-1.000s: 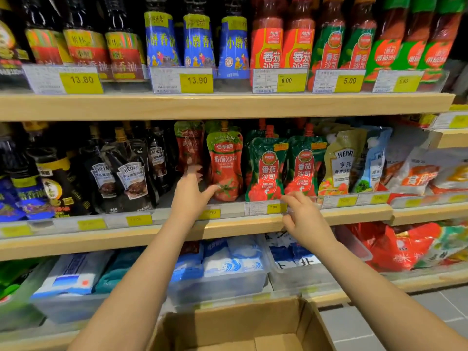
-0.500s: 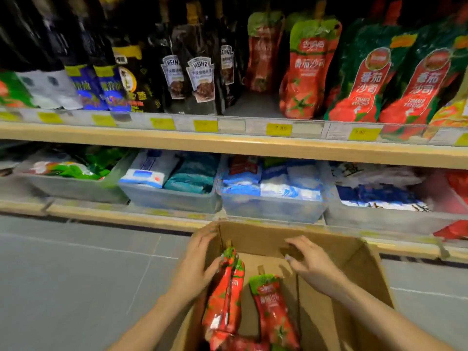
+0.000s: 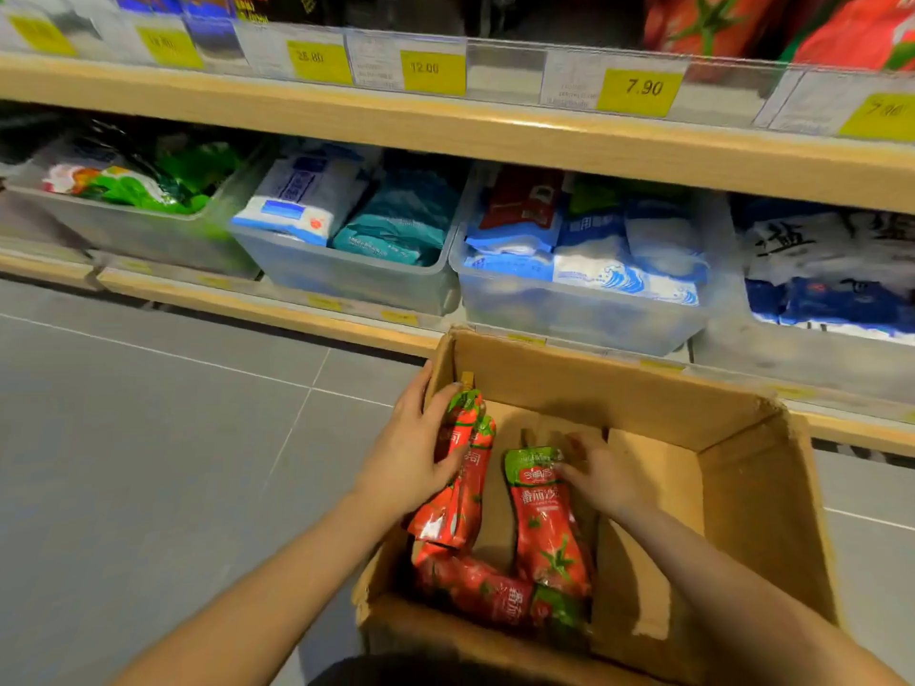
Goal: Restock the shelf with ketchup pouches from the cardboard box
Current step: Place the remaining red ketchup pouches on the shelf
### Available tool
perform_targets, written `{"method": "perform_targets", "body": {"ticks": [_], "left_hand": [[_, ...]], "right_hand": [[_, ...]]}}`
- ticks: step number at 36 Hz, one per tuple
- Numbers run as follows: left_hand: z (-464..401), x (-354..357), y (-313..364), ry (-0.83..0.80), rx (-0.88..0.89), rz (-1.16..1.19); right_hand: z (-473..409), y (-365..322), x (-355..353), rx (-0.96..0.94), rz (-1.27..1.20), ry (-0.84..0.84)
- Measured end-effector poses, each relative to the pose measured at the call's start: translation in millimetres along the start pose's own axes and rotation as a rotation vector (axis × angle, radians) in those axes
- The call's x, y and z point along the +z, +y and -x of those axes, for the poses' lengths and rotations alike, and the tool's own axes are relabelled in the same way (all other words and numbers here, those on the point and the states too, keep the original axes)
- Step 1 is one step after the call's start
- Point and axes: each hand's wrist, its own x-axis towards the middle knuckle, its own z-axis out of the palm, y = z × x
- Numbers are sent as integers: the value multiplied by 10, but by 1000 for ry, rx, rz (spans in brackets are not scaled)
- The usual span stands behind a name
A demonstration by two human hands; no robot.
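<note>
An open cardboard box (image 3: 643,388) stands on the floor below me, against the bottom shelf. Red ketchup pouches with green tops are inside it. Two pouches (image 3: 463,492) lean against the box's left wall, and my left hand (image 3: 413,453) wraps round them from the left. A third pouch (image 3: 549,532) stands in the middle; my right hand (image 3: 601,475) pinches its green top from the right, slightly blurred. Another pouch (image 3: 475,589) lies flat along the near wall. More ketchup pouches (image 3: 703,22) stand on the shelf at the top right, behind a 7.90 price tag (image 3: 641,89).
Clear plastic bins (image 3: 346,279) of bagged goods line the lowest shelf behind the box. The wooden shelf edge (image 3: 445,126) runs overhead with yellow price tags. Grey tiled floor (image 3: 148,438) lies to the left of the box.
My view dropped from the shelf to the box. Both hands came down from the shelf edge into the box and closed on pouches there.
</note>
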Motion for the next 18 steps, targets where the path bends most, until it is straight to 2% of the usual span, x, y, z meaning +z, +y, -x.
{"method": "perform_targets", "body": {"ticks": [3,8,18], "left_hand": [[1,-7,10,-15,5,-18],[6,-17,1,-22,11,-36],[2,-5,-35,-33,-10,-53]], "right_hand": [[-90,8,87,25,-136,-72],[-191,-39,124,64,-209,-87],[-98,-197,91,-21,-365,-102]]}}
